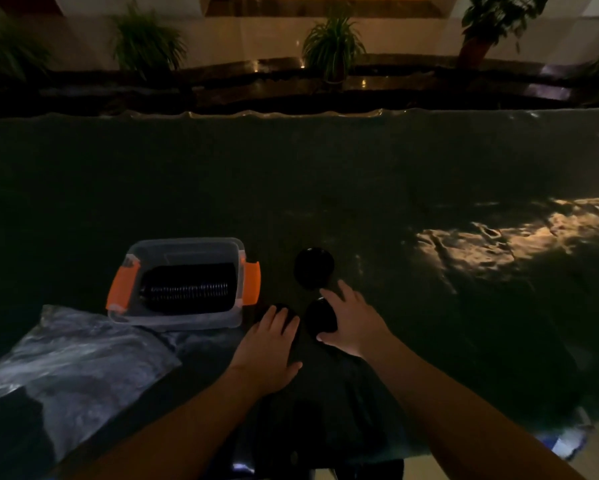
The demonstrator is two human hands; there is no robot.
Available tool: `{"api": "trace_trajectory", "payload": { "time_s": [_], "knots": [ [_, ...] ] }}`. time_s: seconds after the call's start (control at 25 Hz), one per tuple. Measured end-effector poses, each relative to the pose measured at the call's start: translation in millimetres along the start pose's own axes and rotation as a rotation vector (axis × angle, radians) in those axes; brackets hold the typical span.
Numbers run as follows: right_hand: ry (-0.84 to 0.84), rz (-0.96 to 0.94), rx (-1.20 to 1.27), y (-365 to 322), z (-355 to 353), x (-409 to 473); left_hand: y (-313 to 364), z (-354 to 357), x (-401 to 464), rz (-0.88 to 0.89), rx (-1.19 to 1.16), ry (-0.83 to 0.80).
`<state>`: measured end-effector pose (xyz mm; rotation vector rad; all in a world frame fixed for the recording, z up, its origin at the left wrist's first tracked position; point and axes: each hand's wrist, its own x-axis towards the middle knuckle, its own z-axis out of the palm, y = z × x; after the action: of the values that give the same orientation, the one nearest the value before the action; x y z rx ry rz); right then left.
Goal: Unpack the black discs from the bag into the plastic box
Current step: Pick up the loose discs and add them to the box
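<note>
- Right hand [351, 323], lower centre, grips a black disc [320, 318] between thumb and fingers.
- Left hand [270, 348] lies flat, fingers straight, on another disc [280, 307].
- Third disc [313, 268] lies above them.
- Clear plastic box [184, 284], left of centre, holds a row of discs [187, 287].
- Plastic bag [69, 368] lies lower left.

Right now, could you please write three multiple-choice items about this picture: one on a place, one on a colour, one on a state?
1. Where does the plastic box stand relative to the bag?
A. On the far side of it
B. Inside it
C. Far to its right

2. What colour are the box's side latches?
A. Blue
B. Orange
C. Green

3. What is the right hand doing?
A. Hanging idle off the table
B. Closing the box
C. Gripping a black disc

Key:
1 A, the box sits just beyond the bag's far edge.
2 B, both latches show orange.
3 C, its thumb and fingers curl round the disc, while the left hand rests on another disc.
</note>
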<state>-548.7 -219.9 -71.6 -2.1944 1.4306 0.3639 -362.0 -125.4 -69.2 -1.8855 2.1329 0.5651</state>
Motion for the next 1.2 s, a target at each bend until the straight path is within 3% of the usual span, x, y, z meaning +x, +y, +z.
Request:
{"api": "trace_trajectory", "payload": {
  "time_s": [0.28,0.56,0.92,1.2],
  "knots": [
    [-0.066,-0.108,-0.049,4.9,0.5,18.7,3.2,26.2,12.7,-0.076,0.014,0.011],
    [0.170,-0.120,0.076,-8.3,-65.3,64.1,-0.2,20.7,26.0,-0.141,-0.038,0.063],
    [-0.018,-0.022,0.079,-17.2,-61.3,114.9,-15.7,3.7,44.8,-0.179,-0.180,-0.085],
    [-0.078,-0.078,0.042,-4.7,-45.3,92.0,-3.6,-22.7,47.5,-0.104,-0.271,0.108]
  ]
}}
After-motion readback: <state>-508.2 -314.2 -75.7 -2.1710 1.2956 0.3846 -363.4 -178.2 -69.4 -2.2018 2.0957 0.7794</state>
